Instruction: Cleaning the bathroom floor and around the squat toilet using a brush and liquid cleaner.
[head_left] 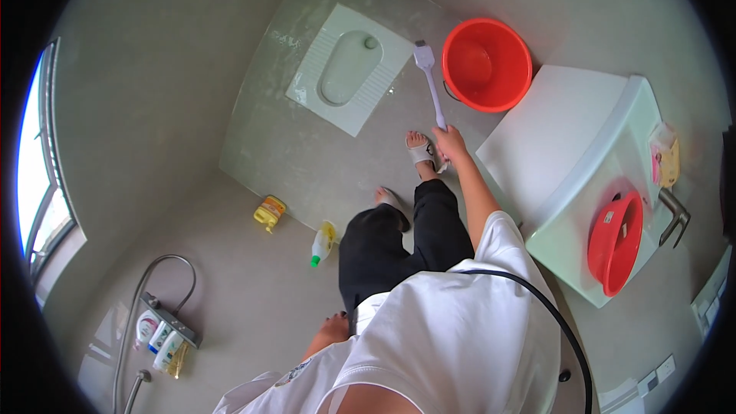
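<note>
My right hand is closed round the handle end of a long pale-lavender cleaning brush. The brush points away from me, its wide head with a dark grey tip held between the squat toilet and a red bucket. At my left hip, my left hand rests against my dark trousers; its fingers show only in part, and I cannot tell whether they are closed. The white squat toilet is set in the wet-looking grey floor, with its drain hole at the far end.
A white washbasin cabinet stands at the right, with a red basin and a metal tap on it. On the left are a yellow bottle, a white-and-yellow bottle with a green cap, and a shower shelf of toiletries.
</note>
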{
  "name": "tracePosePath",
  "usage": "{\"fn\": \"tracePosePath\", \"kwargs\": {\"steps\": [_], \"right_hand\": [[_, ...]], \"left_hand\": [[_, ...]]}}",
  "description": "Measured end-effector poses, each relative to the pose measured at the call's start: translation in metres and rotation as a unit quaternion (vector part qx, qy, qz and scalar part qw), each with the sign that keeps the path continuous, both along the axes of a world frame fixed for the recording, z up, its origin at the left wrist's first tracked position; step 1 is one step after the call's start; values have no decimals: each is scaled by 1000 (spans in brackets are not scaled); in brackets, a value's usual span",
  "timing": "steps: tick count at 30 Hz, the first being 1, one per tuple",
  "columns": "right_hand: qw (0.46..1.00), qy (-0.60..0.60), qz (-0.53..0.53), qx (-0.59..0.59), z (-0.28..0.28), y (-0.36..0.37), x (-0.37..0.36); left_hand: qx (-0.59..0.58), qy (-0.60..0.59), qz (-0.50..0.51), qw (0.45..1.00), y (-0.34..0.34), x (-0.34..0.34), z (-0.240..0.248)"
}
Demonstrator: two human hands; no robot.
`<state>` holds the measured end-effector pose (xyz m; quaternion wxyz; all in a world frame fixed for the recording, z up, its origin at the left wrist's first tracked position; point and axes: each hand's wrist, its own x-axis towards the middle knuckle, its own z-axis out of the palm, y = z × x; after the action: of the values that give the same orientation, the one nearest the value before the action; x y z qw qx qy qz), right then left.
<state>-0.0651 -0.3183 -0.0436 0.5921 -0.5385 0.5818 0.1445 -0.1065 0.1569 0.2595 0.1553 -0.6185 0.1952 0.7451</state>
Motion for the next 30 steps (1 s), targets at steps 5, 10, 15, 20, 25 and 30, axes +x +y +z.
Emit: {"fn": "tracePosePath", "kwargs": {"steps": [5, 10, 15, 20, 25, 30], "right_hand": [[916, 142, 325, -190, 9, -96, 132], [839, 161, 475, -212, 6, -169, 213], [840, 156, 460, -240, -69, -265, 266], [879, 168, 271, -355, -126, -305, 310], [902, 115, 56, -412, -173, -337, 312], [911, 103, -180, -355, -206, -342, 307]], "left_hand": [[-34, 33, -81, 996, 24, 73, -7], [17, 77, -91, 993, 41, 128, -56], [-11, 10, 50, 999, 57, 147, -76], [24, 22, 71, 997, -3, 145, -68], [7, 79, -75, 994, -75, 153, -80], [16, 71, -62, 995, -87, 147, -79]]}}
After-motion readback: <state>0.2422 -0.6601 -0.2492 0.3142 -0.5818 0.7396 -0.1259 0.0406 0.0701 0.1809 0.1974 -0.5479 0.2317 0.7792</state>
